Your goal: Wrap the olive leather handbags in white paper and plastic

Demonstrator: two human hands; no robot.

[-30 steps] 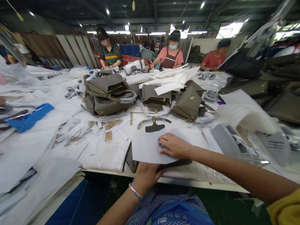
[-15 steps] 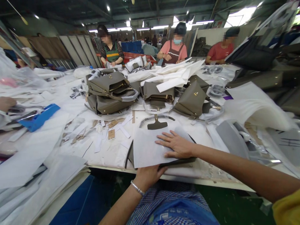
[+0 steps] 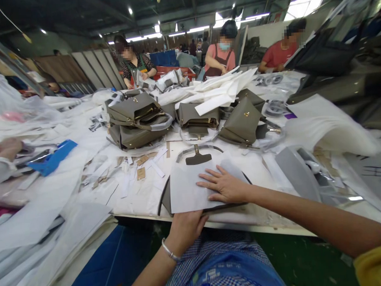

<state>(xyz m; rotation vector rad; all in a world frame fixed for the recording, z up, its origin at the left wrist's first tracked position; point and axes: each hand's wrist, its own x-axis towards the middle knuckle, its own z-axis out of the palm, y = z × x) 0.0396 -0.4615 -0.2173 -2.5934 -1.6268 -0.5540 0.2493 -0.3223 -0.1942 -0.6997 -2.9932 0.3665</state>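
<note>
A grey-brown handbag (image 3: 165, 199) lies flat at the table's near edge, its handle end and tab (image 3: 198, 159) pointing away from me. Over most of it is spread a white sheet of paper (image 3: 185, 187). My right hand (image 3: 225, 185) rests flat on the paper's right half, fingers spread. At the near edge of the bag is my left hand (image 3: 187, 228), a bracelet on its wrist. Its fingers disappear beneath the paper's edge and only the thumb shows, so its grip is hidden.
More handbags (image 3: 136, 115) are piled beyond, beside stacked white sheets (image 3: 213, 90). Paper scraps and brown tags (image 3: 141, 174) lie to the left. Another person's hand (image 3: 7, 147) is near a blue piece (image 3: 53, 158). Several people work across the table. Curled foam sheeting (image 3: 330, 117) stands right.
My hands stay almost in place on the handbag and paper; the view has shifted slightly. Across the table, the left person's hands have moved apart, with a grey-and-white piece raised between them.
</note>
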